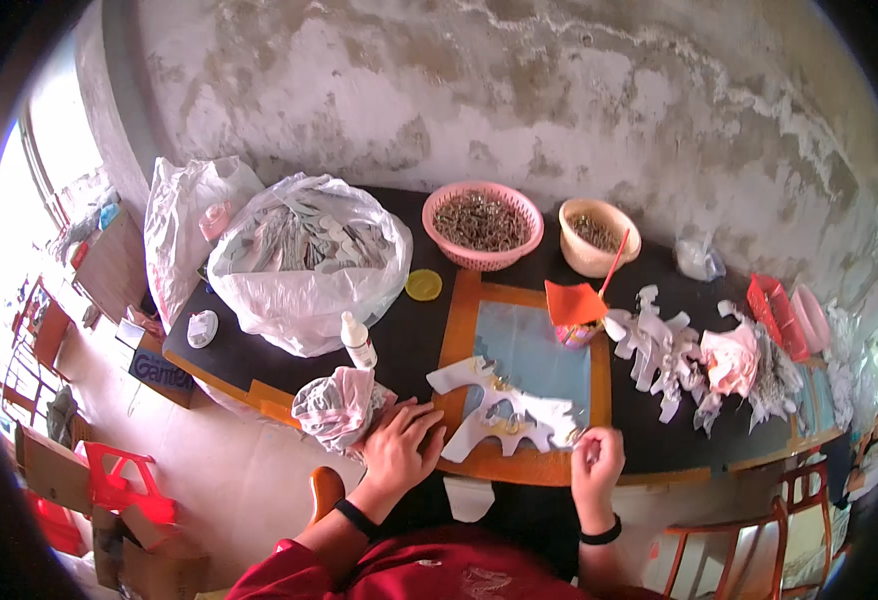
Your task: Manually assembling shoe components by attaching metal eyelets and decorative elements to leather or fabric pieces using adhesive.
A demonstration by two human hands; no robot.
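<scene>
My left hand (pixel 404 445) lies at the table's front edge with its fingers stretched out. It is beside a crumpled bundle of grey and pink cloth (pixel 337 408) and touches its right side. My right hand (pixel 597 462) has its fingers curled into a pinch near the right end of a white cut-out piece (pixel 504 428) with scalloped edges. What those fingers hold, if anything, is hidden. Small gold-coloured bits (pixel 499 384) are on the white piece, which lies flat over an orange-taped frame (pixel 454 345) around a blue-grey panel (pixel 519 345).
Behind stand a pink basket (pixel 434 236) and a peach bowl (pixel 584 262), both holding small metal pieces. A white plastic bag (pixel 309 310) of cut pieces and a white bottle (pixel 358 342) are left. An orange-topped cup (pixel 572 335) and white cut-outs (pixel 649 345) are right.
</scene>
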